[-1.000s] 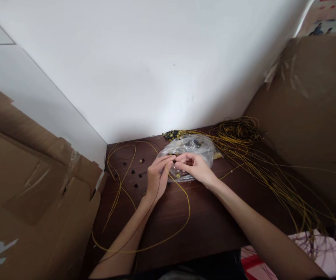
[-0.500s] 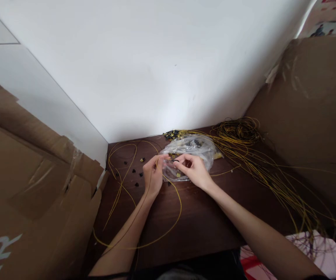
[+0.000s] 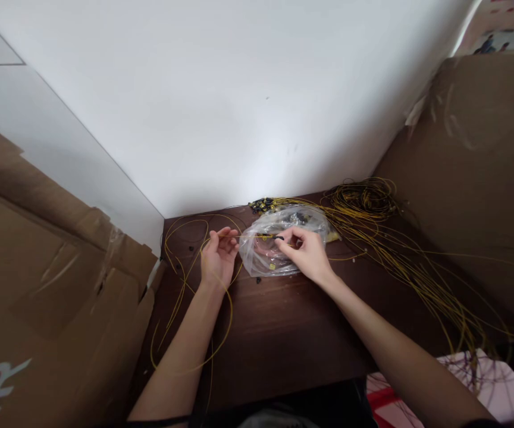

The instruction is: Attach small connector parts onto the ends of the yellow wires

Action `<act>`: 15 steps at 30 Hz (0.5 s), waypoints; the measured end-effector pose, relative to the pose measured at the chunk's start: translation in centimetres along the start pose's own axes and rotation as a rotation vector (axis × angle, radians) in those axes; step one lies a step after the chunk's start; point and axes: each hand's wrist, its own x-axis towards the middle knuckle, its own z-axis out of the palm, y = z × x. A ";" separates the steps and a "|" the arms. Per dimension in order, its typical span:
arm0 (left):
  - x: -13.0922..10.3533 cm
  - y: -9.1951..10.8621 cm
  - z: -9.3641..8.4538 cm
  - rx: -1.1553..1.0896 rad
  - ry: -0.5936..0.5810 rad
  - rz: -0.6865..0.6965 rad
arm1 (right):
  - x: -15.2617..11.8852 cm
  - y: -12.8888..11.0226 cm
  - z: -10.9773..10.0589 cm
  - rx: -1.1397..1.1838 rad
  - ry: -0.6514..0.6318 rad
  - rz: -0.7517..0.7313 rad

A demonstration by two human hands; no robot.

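In the head view my right hand (image 3: 304,252) pinches a small black connector (image 3: 279,238) between thumb and fingertips, above a clear plastic bag (image 3: 257,261). A thin yellow wire (image 3: 251,236) stretches almost straight from that connector to my left hand (image 3: 219,255). There the thumb presses the wire against the index finger, while the other fingers stay loosely curled. Beyond my left hand the wire hangs in a loop over the left forearm. Small yellow and black pieces lie in and around the bag, partly hidden by the plastic and my right hand.
A bundle of yellow and black wires (image 3: 364,199) lies at the back right, its strands trailing over the right table edge. Several connector ends (image 3: 263,205) sit against the white wall (image 3: 239,119). Cardboard boxes stand left (image 3: 60,285) and right (image 3: 475,178) of the brown table (image 3: 284,333).
My left hand has moved left, away from my right hand, and its fingers have loosened. A length of wire now shows between the hands. My right hand has shifted slightly right with the connector.
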 end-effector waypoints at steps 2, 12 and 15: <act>0.3 0.4 -0.2 -0.093 0.050 -0.038 | 0.2 0.1 -0.3 0.002 0.027 0.011; -1.0 0.2 0.3 0.252 -0.250 0.014 | -0.2 0.1 0.2 -0.044 -0.021 -0.050; -1.7 -0.8 0.7 0.683 -0.336 0.216 | -0.3 0.0 0.2 -0.089 -0.048 -0.105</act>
